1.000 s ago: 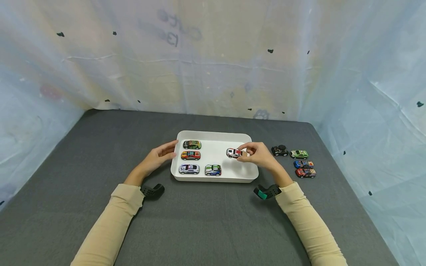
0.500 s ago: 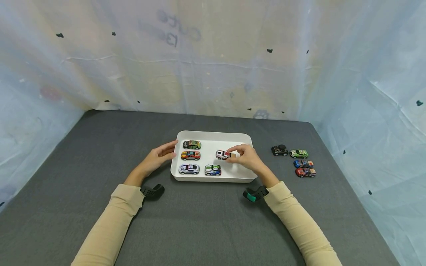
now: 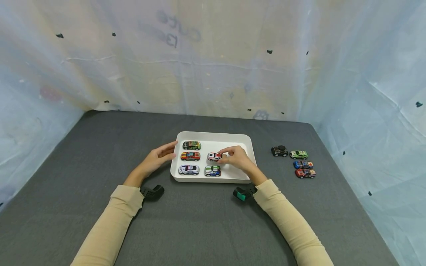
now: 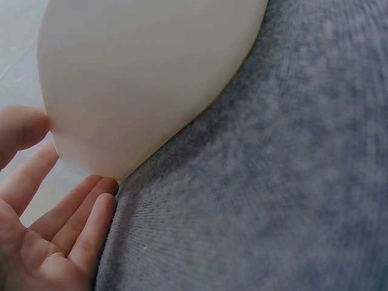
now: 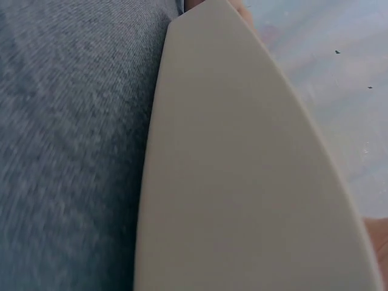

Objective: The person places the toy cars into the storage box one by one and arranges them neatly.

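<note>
- Beige cloth sleeves point(image 3: 289, 221), folded at the cuffs, are seen nearest, with curved black wrist straps point(image 3: 152, 192) beyond them.
- The counter point(image 3: 193, 225) is covered in grey woven cloth.
- The left end of the smooth white tray point(image 3: 223, 145), rounded at its corners, is touched by the fairly straight fingers of the left hand point(image 3: 155, 158).
- Along the tray's near side, a white-purple car point(image 3: 188, 169) and a white-blue-green car point(image 3: 212, 170) are set, both glossy and rounded.
- Behind the latter, a white-red car point(image 3: 213, 157) is pinched in the fingers of the right hand point(image 3: 237, 158), inside the tray; whether its wheels are set down cannot be told.
- To its left a red-yellow car point(image 3: 190, 156) is placed, with a green-orange car point(image 3: 191, 145) behind.
- On the cloth to the right, four more cars point(image 3: 303, 164) are clustered.
- The background is closed off by a creased, translucent sheet point(image 3: 213, 66).
- Since a second ago, the white-red car has been carried leftward; the left hand has been kept in place.
</note>
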The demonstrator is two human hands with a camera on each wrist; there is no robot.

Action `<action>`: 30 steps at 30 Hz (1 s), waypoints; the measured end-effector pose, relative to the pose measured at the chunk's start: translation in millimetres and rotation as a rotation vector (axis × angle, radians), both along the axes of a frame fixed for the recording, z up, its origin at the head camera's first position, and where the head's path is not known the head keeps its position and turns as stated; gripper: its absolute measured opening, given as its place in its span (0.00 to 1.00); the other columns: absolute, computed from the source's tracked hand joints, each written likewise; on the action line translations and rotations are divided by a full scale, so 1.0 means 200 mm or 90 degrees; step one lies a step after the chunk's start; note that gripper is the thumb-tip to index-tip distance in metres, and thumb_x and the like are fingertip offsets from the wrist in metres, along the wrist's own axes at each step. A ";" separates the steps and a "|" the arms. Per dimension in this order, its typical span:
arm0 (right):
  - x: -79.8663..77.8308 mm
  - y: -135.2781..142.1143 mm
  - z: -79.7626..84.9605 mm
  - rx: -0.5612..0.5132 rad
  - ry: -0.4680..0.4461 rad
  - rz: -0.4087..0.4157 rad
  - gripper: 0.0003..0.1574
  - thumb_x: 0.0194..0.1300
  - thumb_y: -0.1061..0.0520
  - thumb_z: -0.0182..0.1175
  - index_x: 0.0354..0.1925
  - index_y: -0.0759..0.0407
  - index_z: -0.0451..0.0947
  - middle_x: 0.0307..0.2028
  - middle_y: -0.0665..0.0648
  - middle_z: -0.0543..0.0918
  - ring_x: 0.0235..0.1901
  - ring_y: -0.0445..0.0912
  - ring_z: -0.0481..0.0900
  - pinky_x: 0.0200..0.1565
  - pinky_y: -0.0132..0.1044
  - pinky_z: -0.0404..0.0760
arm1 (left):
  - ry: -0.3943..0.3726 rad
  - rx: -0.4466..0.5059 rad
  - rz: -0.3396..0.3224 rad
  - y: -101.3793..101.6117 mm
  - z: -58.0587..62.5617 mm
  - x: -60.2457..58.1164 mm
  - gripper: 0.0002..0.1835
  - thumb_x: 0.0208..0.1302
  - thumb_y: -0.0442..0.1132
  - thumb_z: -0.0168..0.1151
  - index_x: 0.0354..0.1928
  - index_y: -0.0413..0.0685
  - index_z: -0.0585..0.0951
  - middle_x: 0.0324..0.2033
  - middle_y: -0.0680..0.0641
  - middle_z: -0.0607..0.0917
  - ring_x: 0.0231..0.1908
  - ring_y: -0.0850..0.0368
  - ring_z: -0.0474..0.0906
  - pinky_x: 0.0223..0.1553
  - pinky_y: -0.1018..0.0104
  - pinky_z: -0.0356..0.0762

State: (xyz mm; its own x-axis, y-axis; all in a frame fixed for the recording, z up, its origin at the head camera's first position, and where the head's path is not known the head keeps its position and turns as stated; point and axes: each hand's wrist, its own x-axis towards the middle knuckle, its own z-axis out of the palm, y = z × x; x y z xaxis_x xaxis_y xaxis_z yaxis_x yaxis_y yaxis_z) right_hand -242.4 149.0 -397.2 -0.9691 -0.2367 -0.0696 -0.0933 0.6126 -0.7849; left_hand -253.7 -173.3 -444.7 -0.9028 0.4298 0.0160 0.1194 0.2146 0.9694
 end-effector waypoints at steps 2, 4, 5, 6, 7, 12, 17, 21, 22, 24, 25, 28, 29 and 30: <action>-0.01 -0.02 -0.01 0.013 -0.008 -0.004 0.23 0.51 0.58 0.73 0.47 0.62 0.85 0.32 0.57 0.74 0.35 0.45 0.62 0.34 0.32 0.59 | 0.000 -0.001 0.001 0.00 0.00 0.00 0.33 0.71 0.43 0.56 0.74 0.49 0.59 0.73 0.40 0.62 0.70 0.42 0.61 0.51 0.86 0.70; -0.02 -0.03 -0.01 0.024 -0.017 -0.010 0.23 0.52 0.58 0.73 0.48 0.61 0.84 0.41 0.62 0.79 0.39 0.47 0.64 0.36 0.32 0.61 | 0.001 -0.001 0.002 0.00 0.00 0.00 0.33 0.71 0.43 0.56 0.74 0.50 0.59 0.73 0.40 0.62 0.71 0.42 0.61 0.51 0.87 0.70; -0.02 -0.04 -0.01 0.029 -0.020 -0.013 0.23 0.52 0.58 0.72 0.49 0.61 0.84 0.47 0.64 0.80 0.41 0.47 0.65 0.38 0.32 0.62 | 0.001 -0.001 0.003 0.00 0.00 0.00 0.33 0.71 0.44 0.56 0.74 0.50 0.59 0.73 0.40 0.62 0.71 0.42 0.61 0.51 0.87 0.70; -0.02 -0.04 -0.02 0.034 -0.023 -0.017 0.23 0.52 0.57 0.72 0.49 0.60 0.84 0.52 0.65 0.79 0.43 0.47 0.66 0.39 0.32 0.63 | 0.001 -0.002 0.004 0.00 0.00 0.00 0.33 0.71 0.44 0.56 0.74 0.50 0.59 0.73 0.40 0.62 0.70 0.42 0.61 0.51 0.87 0.70; -0.02 -0.05 -0.02 0.038 -0.025 -0.019 0.23 0.53 0.57 0.72 0.49 0.60 0.84 0.55 0.65 0.79 0.44 0.47 0.66 0.40 0.32 0.64 | 0.001 -0.002 0.004 0.00 0.00 0.00 0.33 0.71 0.44 0.56 0.74 0.50 0.59 0.73 0.40 0.62 0.70 0.42 0.61 0.51 0.87 0.70; -0.02 -0.07 -0.01 0.061 -0.030 -0.025 0.24 0.53 0.56 0.72 0.50 0.59 0.84 0.41 0.62 0.77 0.38 0.46 0.63 0.34 0.31 0.60 | 0.001 -0.001 0.001 -0.01 0.00 0.00 0.33 0.71 0.44 0.56 0.74 0.50 0.59 0.73 0.39 0.62 0.70 0.41 0.61 0.52 0.86 0.70; -0.04 -0.09 -0.01 0.077 -0.026 -0.033 0.24 0.52 0.56 0.73 0.49 0.58 0.85 0.39 0.62 0.77 0.36 0.46 0.64 0.32 0.31 0.60 | -0.001 -0.005 0.003 -0.01 0.00 0.00 0.33 0.71 0.44 0.56 0.74 0.51 0.59 0.73 0.40 0.62 0.71 0.42 0.61 0.52 0.86 0.70; -0.04 -0.09 -0.01 0.083 -0.033 -0.043 0.24 0.51 0.55 0.73 0.49 0.57 0.85 0.45 0.64 0.80 0.38 0.46 0.67 0.34 0.29 0.63 | -0.008 -0.007 0.005 0.00 0.00 0.00 0.33 0.70 0.45 0.57 0.74 0.52 0.60 0.73 0.41 0.62 0.71 0.42 0.61 0.52 0.84 0.71; -0.04 -0.09 -0.01 0.083 -0.034 -0.044 0.24 0.51 0.55 0.73 0.49 0.57 0.85 0.44 0.63 0.80 0.38 0.46 0.66 0.34 0.29 0.62 | -0.008 -0.008 0.005 0.00 0.00 0.00 0.33 0.70 0.45 0.57 0.74 0.52 0.60 0.73 0.41 0.62 0.71 0.42 0.61 0.53 0.84 0.71; -0.05 -0.10 -0.02 0.082 -0.033 -0.044 0.24 0.51 0.55 0.73 0.49 0.57 0.85 0.38 0.60 0.78 0.36 0.45 0.65 0.32 0.29 0.61 | -0.008 -0.006 0.007 0.00 0.00 0.00 0.33 0.70 0.45 0.57 0.74 0.52 0.60 0.73 0.41 0.62 0.71 0.42 0.61 0.52 0.84 0.71; -0.05 -0.10 -0.02 0.080 -0.032 -0.043 0.25 0.51 0.55 0.73 0.49 0.57 0.85 0.34 0.58 0.75 0.34 0.45 0.64 0.31 0.30 0.60 | -0.008 -0.006 0.007 0.00 0.00 0.00 0.33 0.70 0.45 0.57 0.74 0.52 0.60 0.73 0.41 0.61 0.71 0.42 0.61 0.52 0.84 0.71; -0.05 -0.10 -0.03 0.076 -0.028 -0.038 0.25 0.52 0.56 0.73 0.50 0.59 0.84 0.26 0.52 0.67 0.29 0.44 0.61 0.29 0.30 0.58 | -0.007 -0.002 0.009 0.00 0.00 0.00 0.33 0.70 0.44 0.57 0.74 0.51 0.60 0.73 0.41 0.62 0.71 0.43 0.61 0.51 0.85 0.71; -0.05 -0.10 -0.03 0.076 -0.027 -0.037 0.25 0.52 0.56 0.73 0.50 0.59 0.84 0.25 0.51 0.65 0.28 0.43 0.60 0.28 0.30 0.58 | -0.008 0.000 0.009 0.00 0.00 0.00 0.33 0.70 0.44 0.57 0.74 0.51 0.60 0.73 0.41 0.62 0.71 0.43 0.61 0.51 0.85 0.71; -0.05 -0.10 -0.03 0.077 -0.029 -0.037 0.25 0.52 0.56 0.73 0.50 0.59 0.84 0.24 0.50 0.65 0.28 0.43 0.60 0.28 0.30 0.58 | -0.003 -0.001 0.007 0.00 0.00 0.00 0.33 0.70 0.43 0.57 0.74 0.50 0.59 0.73 0.40 0.62 0.71 0.42 0.61 0.51 0.86 0.71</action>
State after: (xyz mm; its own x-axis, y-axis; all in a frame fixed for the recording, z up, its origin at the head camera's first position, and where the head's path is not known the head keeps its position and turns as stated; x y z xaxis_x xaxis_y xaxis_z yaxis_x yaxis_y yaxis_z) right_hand -252.5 128.2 -403.5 -0.9763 -0.1669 -0.1376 -0.0209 0.7058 -0.7081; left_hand -253.6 -172.9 -443.9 -0.9075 0.4199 0.0112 0.1123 0.2170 0.9697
